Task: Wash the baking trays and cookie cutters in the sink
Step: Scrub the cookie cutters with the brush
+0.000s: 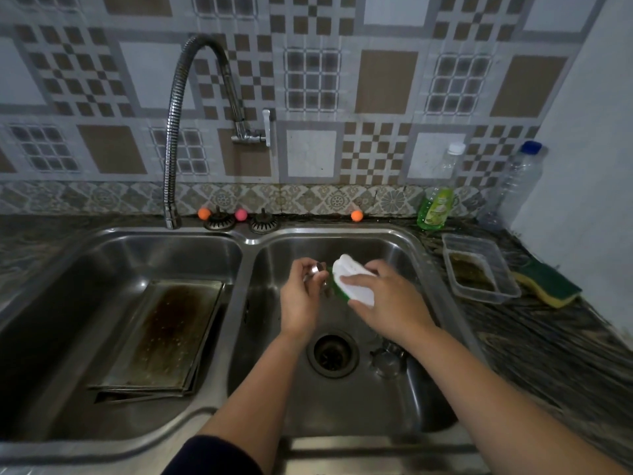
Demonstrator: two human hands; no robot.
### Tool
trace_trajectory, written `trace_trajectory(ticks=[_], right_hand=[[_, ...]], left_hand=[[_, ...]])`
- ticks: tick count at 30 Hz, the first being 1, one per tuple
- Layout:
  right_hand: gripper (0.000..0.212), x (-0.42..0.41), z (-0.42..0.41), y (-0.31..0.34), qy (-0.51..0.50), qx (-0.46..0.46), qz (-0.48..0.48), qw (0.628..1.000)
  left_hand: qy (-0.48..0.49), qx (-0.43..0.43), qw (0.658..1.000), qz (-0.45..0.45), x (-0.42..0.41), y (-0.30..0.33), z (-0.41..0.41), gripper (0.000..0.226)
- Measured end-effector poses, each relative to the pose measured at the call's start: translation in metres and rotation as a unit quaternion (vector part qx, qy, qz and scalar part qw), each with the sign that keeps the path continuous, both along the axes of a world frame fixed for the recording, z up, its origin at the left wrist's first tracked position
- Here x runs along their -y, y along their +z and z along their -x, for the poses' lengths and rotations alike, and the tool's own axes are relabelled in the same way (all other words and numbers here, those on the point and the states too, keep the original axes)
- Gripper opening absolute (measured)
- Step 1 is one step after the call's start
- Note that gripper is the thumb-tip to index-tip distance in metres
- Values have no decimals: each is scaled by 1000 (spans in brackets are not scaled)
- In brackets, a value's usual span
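Dark countertop (534,341), plastic container (479,269), sponge (548,284), bottles (435,204)

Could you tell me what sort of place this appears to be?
Most likely a home kitchen: a double steel sink with a wall tap, patterned wall tiles, and a green soap bottle and sponge on the counter.

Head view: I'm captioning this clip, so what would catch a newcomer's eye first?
Over the right basin, the left hand holds a small metal cookie cutter against a white-and-green sponge gripped by the right hand. Stained baking trays lie stacked in the left basin.
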State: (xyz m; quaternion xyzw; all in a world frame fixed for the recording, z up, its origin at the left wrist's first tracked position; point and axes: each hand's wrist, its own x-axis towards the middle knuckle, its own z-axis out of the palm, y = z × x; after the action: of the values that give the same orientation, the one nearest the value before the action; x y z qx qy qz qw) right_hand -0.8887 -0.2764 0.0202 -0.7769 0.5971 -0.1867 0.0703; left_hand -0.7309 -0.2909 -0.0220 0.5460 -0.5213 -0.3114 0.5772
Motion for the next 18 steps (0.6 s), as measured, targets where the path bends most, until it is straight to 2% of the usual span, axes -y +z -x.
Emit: trace_trajectory(ticks=[2,4,5,7,10,13,18], right_hand=[[43,1,0,-2,-23,-6,-18,1000],[43,6,6,-2,-76,33,-17,996],[43,8,8,-3,-85,70,-11,994],[43,5,9,-6,-63,165,3,984],[43,-5,-2,-12,-4,260,23,965],[43,0,-9,-14,-8,277,29,960],[43,19,-9,-4,-32,242,3,970]], left_hand=[[-4,5,1000,-7,3,-3,0,11],[8,-49,998,-40,6,-6,1,10],[24,-85,994,-66,7,-7,2,18],[37,-157,979,-122,13,-8,0,32],[22,-250,949,-190,21,0,-1,34],[34,-304,919,-249,24,6,5,29],[-53,-318,910,-263,19,16,15,27]])
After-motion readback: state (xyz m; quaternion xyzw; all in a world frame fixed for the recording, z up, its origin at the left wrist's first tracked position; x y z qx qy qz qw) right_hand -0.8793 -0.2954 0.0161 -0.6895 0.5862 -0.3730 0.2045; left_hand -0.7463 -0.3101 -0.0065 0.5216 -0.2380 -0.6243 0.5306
